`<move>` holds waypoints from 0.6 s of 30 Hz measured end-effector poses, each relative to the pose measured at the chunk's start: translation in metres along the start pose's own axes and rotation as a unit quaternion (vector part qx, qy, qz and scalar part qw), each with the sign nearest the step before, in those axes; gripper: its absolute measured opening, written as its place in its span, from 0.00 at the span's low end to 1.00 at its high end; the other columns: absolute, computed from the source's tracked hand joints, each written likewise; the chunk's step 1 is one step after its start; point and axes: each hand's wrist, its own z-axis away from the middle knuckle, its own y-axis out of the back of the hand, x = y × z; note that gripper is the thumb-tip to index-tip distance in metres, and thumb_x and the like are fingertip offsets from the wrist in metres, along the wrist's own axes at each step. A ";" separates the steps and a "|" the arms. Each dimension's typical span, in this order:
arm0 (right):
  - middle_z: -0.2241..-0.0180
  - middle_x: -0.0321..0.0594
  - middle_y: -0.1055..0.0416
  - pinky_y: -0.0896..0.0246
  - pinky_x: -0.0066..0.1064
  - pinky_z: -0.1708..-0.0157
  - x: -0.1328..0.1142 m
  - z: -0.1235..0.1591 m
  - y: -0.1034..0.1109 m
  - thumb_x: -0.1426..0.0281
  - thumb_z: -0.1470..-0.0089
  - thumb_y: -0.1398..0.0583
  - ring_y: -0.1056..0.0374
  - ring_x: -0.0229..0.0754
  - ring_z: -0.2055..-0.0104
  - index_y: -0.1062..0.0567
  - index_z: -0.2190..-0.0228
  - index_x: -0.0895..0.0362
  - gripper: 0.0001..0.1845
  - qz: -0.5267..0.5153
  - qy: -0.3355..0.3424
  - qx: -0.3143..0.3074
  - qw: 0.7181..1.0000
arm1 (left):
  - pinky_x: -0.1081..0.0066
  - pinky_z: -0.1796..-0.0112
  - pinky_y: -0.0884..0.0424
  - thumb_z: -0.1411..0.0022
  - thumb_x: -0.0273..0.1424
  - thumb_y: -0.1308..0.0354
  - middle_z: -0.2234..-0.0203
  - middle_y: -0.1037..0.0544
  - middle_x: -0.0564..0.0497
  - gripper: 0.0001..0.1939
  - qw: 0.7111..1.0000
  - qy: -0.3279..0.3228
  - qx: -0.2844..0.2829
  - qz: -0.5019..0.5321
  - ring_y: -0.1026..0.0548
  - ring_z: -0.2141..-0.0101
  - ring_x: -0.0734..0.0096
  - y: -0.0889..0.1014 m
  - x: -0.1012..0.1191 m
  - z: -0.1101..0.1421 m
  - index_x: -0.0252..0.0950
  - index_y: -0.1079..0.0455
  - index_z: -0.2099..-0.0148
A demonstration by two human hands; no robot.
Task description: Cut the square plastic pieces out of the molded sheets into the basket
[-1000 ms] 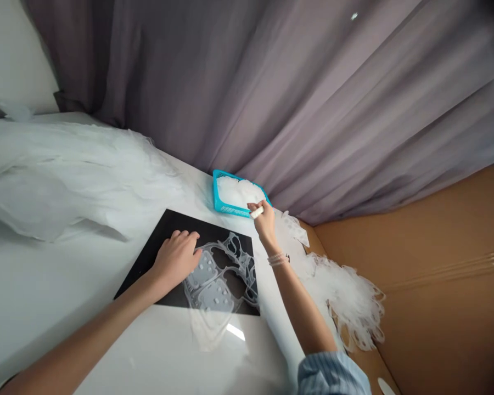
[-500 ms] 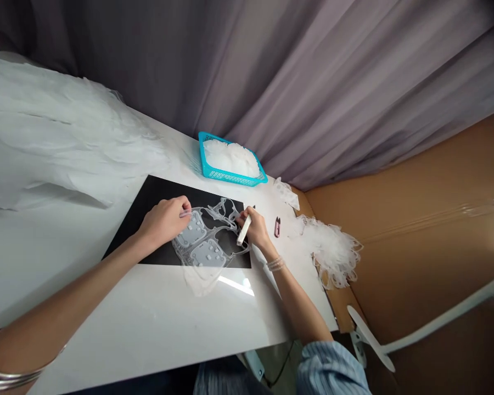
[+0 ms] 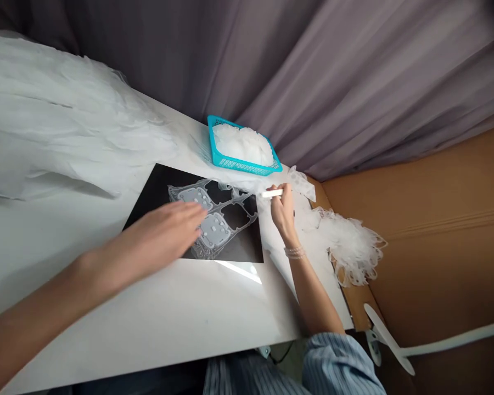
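A sheer white fabric piece (image 3: 249,206), with cut-out openings and two pale patterned panels, is spread on a black mat (image 3: 144,192). My left hand (image 3: 175,230) is laid over its left and lower part, fingers stretched out and slightly blurred. Whether the palm presses on the fabric is hidden. To the right of the mat, my right hand (image 3: 284,211) is closed around a white pen-like tool (image 3: 271,193), whose end points left toward the fabric. The tool's exact kind does not show.
Behind the mat stands a blue basket (image 3: 247,166) filled with white fabric pieces. A large heap of white sheer fabric (image 3: 57,126) covers the table's left side. Frilly white scraps (image 3: 349,247) lie at the right edge, beside a brown panel (image 3: 428,230). A grey curtain (image 3: 181,60) hangs behind.
My right hand has moved right and up, off the fabric, with the white tool. My left hand has gone from a pinch to stretched-out fingers. The fabric has been shifted and turned on the mat.
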 end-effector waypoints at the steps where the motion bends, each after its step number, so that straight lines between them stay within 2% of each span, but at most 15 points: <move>1: 0.69 0.38 0.29 0.39 0.34 0.66 -0.005 0.011 0.009 0.57 0.34 0.51 0.34 0.43 0.68 0.39 0.65 0.52 0.12 -0.015 -0.012 -0.006 1.000 | 0.59 0.39 0.38 0.30 0.34 0.53 0.41 0.27 0.43 0.21 0.998 -0.050 -0.018 -0.029 0.30 0.41 0.57 -0.006 0.006 0.015 0.35 0.30 0.40; 4: 0.70 0.37 0.30 0.37 0.33 0.67 -0.029 0.042 0.029 0.53 0.32 0.56 0.33 0.41 0.67 0.34 0.59 0.52 0.19 -0.039 -0.034 0.003 0.999 | 0.55 0.39 0.38 0.28 0.33 0.55 0.39 0.30 0.35 0.24 0.990 -0.094 -0.022 -0.103 0.31 0.40 0.52 -0.027 0.018 0.048 0.27 0.33 0.38; 7: 0.68 0.38 0.32 0.35 0.33 0.67 -0.058 0.068 0.031 0.53 0.31 0.57 0.33 0.40 0.67 0.29 0.52 0.51 0.23 -0.057 -0.021 -0.017 0.998 | 0.54 0.40 0.37 0.28 0.31 0.56 0.38 0.32 0.32 0.24 0.983 -0.114 -0.007 -0.147 0.32 0.39 0.49 -0.038 0.020 0.059 0.24 0.33 0.37; 9: 0.67 0.38 0.32 0.34 0.33 0.68 -0.076 0.084 0.022 0.55 0.31 0.55 0.33 0.39 0.69 0.26 0.52 0.51 0.23 -0.109 -0.007 -0.094 0.990 | 0.53 0.41 0.36 0.28 0.30 0.55 0.39 0.31 0.30 0.24 0.979 -0.126 0.003 -0.164 0.32 0.40 0.46 -0.038 0.019 0.057 0.21 0.32 0.38; 12: 0.69 0.38 0.29 0.32 0.32 0.70 -0.093 0.104 -0.001 0.58 0.32 0.48 0.32 0.37 0.71 0.24 0.55 0.53 0.17 -0.173 0.016 -0.200 0.964 | 0.50 0.42 0.34 0.29 0.31 0.54 0.41 0.30 0.27 0.24 0.978 -0.119 0.011 -0.170 0.32 0.39 0.42 -0.034 0.018 0.052 0.19 0.31 0.40; 15: 0.69 0.37 0.26 0.30 0.31 0.68 -0.099 0.115 -0.020 0.62 0.34 0.44 0.28 0.38 0.69 0.24 0.56 0.55 0.13 -0.183 0.036 -0.237 0.953 | 0.50 0.43 0.32 0.30 0.31 0.53 0.42 0.29 0.26 0.24 0.975 -0.121 0.015 -0.184 0.31 0.41 0.41 -0.031 0.019 0.051 0.19 0.31 0.41; 18: 0.68 0.38 0.25 0.29 0.32 0.67 -0.099 0.119 -0.027 0.66 0.33 0.45 0.27 0.38 0.67 0.24 0.58 0.55 0.11 -0.163 0.071 -0.243 0.953 | 0.52 0.44 0.30 0.30 0.31 0.52 0.43 0.27 0.27 0.24 0.969 -0.130 0.007 -0.210 0.29 0.42 0.43 -0.030 0.021 0.053 0.19 0.31 0.41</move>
